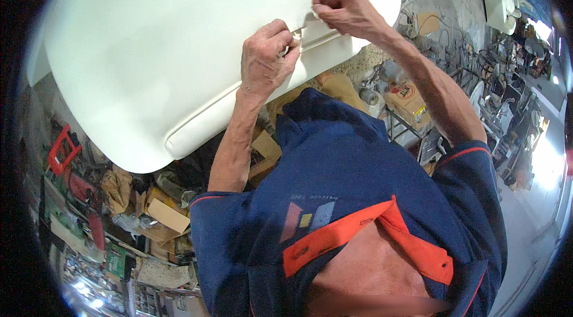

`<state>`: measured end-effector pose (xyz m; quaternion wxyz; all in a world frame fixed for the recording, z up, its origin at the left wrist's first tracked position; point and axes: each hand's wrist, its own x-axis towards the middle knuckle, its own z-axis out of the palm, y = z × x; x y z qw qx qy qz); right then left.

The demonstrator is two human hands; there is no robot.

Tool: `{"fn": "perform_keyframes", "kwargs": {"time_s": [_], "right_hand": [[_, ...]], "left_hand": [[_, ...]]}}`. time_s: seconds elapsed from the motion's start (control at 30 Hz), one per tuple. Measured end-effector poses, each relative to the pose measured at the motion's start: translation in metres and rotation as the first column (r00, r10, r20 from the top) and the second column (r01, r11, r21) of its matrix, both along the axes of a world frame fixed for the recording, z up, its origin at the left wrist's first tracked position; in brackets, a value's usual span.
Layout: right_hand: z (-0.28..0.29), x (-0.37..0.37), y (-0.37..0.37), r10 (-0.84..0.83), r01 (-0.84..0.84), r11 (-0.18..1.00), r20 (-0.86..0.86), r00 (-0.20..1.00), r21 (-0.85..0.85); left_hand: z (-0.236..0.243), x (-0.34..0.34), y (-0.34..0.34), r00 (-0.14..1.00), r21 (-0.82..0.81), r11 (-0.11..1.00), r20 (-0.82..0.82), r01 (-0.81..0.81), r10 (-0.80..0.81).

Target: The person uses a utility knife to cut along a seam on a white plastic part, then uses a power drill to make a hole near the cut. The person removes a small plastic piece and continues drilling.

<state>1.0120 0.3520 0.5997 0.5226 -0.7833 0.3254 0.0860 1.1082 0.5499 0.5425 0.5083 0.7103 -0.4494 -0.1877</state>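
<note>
A large, smooth white curved panel (149, 48) fills the upper part of the head view, with a long raised moulding along its near edge. My left hand (268, 57) rests on this moulding at a gap, thumb and fingers pinched together beside a small white edge. What sits between those fingertips is too small to make out. Farther right, my right hand (343, 10) hovers just above the panel, fingers curled and closed, with a small pale bit showing at the fingertips. Its shadow falls on the white surface below.
At lower left are a red-framed tool (61, 150), cardboard pieces (168, 215) and crumpled brown paper (116, 189). A printed brown bag (406, 99) and a roll (373, 99) lie right of my body. Cables, metal parts and clutter cover the floor farther right.
</note>
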Motion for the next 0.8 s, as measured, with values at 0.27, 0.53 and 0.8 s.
{"fn": "perform_keyframes", "kwargs": {"time_s": [0.27,0.53,0.8], "right_hand": [[0.058,-0.279,-0.072,-0.198,0.293,0.922,-0.341,0.919,0.255],[-0.019,-0.557,0.053,-0.636,0.645,0.717,-0.624,0.454,-0.262],[-0.159,-0.546,0.063,-0.582,0.694,0.720,-0.554,0.596,-0.009]], "left_hand": [[0.004,-0.001,0.000,0.996,0.047,0.998,-0.087,-0.030,0.034],[0.029,-0.019,0.001,0.944,0.208,0.931,0.207,-0.301,0.258],[0.051,-0.029,-0.042,0.859,0.341,0.796,0.078,-0.500,0.506]]}}
